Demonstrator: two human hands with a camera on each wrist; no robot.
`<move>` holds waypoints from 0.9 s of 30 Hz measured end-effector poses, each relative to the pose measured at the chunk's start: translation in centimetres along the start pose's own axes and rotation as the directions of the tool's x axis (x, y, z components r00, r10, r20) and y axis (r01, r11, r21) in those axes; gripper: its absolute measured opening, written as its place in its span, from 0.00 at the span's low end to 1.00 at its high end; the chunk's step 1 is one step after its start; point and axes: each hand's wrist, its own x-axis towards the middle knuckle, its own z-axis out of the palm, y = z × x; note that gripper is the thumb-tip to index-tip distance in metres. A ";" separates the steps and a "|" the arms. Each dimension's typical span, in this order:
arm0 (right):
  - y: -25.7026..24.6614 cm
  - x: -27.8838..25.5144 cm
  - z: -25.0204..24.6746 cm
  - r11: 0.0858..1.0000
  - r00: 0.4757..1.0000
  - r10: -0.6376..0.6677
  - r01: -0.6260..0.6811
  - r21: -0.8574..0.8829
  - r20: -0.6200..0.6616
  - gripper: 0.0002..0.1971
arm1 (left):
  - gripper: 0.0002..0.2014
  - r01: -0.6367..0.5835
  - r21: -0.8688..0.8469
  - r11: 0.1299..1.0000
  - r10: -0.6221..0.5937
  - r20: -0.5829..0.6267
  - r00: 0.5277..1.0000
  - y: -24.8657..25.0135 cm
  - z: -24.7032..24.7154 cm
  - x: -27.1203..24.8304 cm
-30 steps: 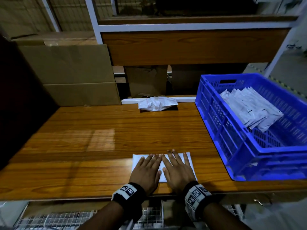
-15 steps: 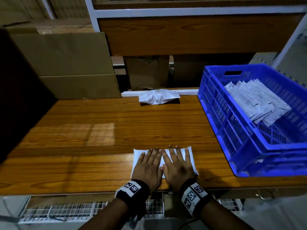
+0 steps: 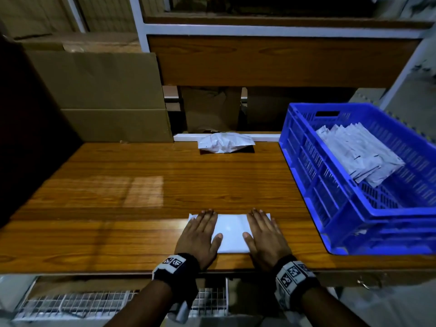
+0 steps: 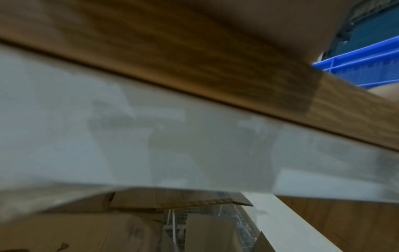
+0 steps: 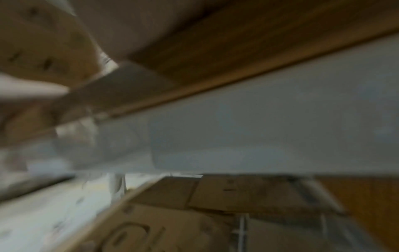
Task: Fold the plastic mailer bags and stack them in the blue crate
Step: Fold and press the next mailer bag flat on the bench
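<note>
Hands lying flat, fingers straight: left hand and right hand pressing mailer ends at bench front edge, left of blue crate.

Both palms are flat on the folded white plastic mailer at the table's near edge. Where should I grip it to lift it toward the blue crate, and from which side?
Probably pinch the right short edge of the folded white plastic mailer, coming in from the blue crate side. It lies flat, so only its edges offer a hold. The right hand already covers that end, while the left hand covers the other.
</note>
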 end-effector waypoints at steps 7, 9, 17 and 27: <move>0.6 -0.2 0.2 1.000 1.000 0.015 -0.015 -0.015 0.020 0.42 | 0.42 -0.003 0.042 0.999 0.001 0.035 0.999 -0.6 -0.1 -0.4; 1.4 -0.8 -0.3 1.000 0.999 -0.008 0.008 0.002 0.049 0.49 | 0.43 -0.027 0.052 0.998 0.025 0.040 0.999 -1.7 -0.1 -1.2; 5.2 -5.1 -0.7 0.950 0.954 -0.216 0.254 -0.181 0.206 0.59 | 0.49 -0.365 0.164 0.917 0.366 0.024 0.930 -5.9 -0.8 -6.6; 5.5 -7.0 -3.0 0.788 0.927 -0.144 0.319 0.527 -0.346 0.11 | 0.18 -0.157 -0.707 0.690 -0.029 -0.244 0.969 -5.3 -3.3 -8.3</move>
